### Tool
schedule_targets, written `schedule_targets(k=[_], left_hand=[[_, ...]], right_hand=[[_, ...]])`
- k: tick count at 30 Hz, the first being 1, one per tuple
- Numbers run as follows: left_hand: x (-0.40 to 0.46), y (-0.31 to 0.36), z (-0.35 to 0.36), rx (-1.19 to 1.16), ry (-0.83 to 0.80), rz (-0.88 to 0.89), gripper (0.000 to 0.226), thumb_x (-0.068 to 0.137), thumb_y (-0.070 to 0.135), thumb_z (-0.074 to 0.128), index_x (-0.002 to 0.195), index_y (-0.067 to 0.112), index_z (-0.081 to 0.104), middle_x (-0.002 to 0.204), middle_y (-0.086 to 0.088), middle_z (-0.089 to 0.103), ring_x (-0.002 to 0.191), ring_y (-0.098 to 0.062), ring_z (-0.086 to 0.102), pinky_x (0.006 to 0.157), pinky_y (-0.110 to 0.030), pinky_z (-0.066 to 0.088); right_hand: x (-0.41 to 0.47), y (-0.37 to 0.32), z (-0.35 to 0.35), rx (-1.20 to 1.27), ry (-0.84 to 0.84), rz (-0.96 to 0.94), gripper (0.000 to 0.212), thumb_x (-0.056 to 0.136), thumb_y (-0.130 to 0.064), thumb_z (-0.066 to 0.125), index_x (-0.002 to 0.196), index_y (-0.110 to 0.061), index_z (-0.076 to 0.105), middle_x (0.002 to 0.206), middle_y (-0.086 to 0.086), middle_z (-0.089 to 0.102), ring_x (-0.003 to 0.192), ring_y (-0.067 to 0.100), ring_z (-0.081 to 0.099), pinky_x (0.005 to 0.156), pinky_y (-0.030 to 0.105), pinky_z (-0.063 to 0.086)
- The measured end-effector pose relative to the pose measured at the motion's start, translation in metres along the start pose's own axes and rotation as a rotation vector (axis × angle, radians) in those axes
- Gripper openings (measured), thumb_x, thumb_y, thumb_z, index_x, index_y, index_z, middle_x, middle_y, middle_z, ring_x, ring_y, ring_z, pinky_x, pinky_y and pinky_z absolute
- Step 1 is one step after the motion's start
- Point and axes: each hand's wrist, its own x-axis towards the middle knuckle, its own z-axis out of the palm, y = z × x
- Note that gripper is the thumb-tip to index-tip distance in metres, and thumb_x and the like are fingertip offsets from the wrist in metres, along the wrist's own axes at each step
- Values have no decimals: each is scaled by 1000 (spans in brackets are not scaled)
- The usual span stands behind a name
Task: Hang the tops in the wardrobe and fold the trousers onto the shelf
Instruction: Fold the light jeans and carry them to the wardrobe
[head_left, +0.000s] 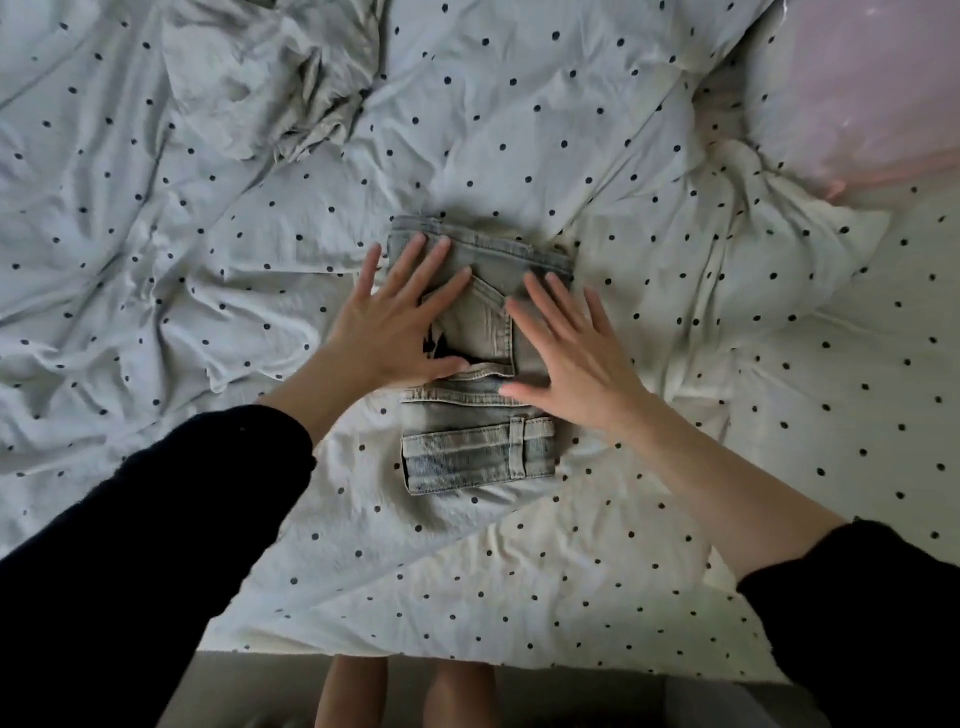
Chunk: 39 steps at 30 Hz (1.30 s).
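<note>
Both my hands, left hand (387, 322) and right hand (576, 358), spread flat on folded jeans (478, 447) on bed (571, 571); soft duvet may let folds slip when lifted

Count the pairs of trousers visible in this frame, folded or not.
1. A folded pair of grey jeans lies mid-frame on the dotted duvet, with the left hand and right hand flat on it. The crumpled grey fabric at upper left is unidentifiable.

Pink pillow (857, 88) — cut off top-right
</note>
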Motion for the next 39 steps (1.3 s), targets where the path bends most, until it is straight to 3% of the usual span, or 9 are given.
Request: schedule_targets(k=[4, 8, 16, 19, 23, 27, 30, 33, 39], left_hand=[[10, -9, 16, -33, -89, -1, 104, 53, 90, -21, 139, 34, -28, 147, 3, -35, 138, -18, -28, 114, -51, -13], [18, -3, 29, -32, -145, -54, 93, 62, 83, -13, 140, 34, -26, 149, 3, -34, 140, -20, -27, 114, -53, -12], [-51, 23, 39, -231, 46, -11, 57, 98, 51, 5, 150, 29, 13, 158, -10, 6, 145, -29, 5, 116, -52, 7], [-88, 34, 51, -299, -5, -15, 54, 100, 49, 2, 148, 28, 12, 156, -10, 15, 144, -32, 13, 116, -50, 12], [-106, 42, 36, -364, 35, -103, 51, 100, 42, 12, 147, 23, 20, 155, -11, 20, 143, -31, 15, 115, -47, 18], [-130, 54, 28, -342, 145, 65, 46, 92, 36, 37, 134, 18, 41, 146, -14, 39, 138, -28, 31, 108, -48, 35], [-139, 48, 42, -186, 77, 269, 57, 91, 44, 39, 143, 22, 33, 154, -8, 25, 142, -28, 20, 110, -47, 26], [-127, 29, 48, -1, 9, 385, 87, 76, 41, 67, 148, 28, 19, 158, -4, 4, 143, -28, 14, 113, -47, 13], [-103, 26, 39, 161, 59, 431, 98, 53, 12, 87, 138, 24, 39, 142, -9, 46, 131, -34, 43, 113, -51, 13]], right_hand=[[18, 12, 11, -138, -106, 13, 101, 74, -84, 27, 151, -26, -2, 158, 7, -11, 146, 23, -9, 115, 58, 0], [26, 10, 26, -207, -192, 37, 99, 74, -84, 17, 150, -25, -9, 157, 9, -17, 145, 25, -14, 113, 60, -1], [-27, -26, 21, 66, -18, -36, 70, 92, -64, 13, 148, -23, 25, 157, 6, 15, 145, 22, 6, 115, 56, 11], [-53, -42, 44, 52, -73, -13, 65, 92, -58, 25, 141, -19, 41, 152, 8, 32, 142, 21, 21, 111, 58, 25], [-48, -48, 31, -4, -78, 19, 67, 89, -59, 27, 140, -18, 43, 151, 8, 34, 141, 23, 27, 112, 60, 17], [-76, -49, 25, -23, -31, -109, 66, 88, -56, 34, 140, -15, 41, 151, 9, 33, 141, 24, 30, 111, 59, 19], [-100, -48, 31, -32, 23, -134, 64, 84, -41, 57, 140, -14, 41, 151, 8, 34, 141, 24, 29, 111, 56, 18], [-98, -46, 33, -47, 68, -119, 69, 72, -19, 74, 136, -12, 49, 147, 9, 41, 138, 25, 35, 108, 55, 23], [-73, -47, 28, -11, -6, -84, 79, 51, -4, 82, 127, -10, 58, 138, 12, 51, 131, 29, 46, 107, 60, 26]])
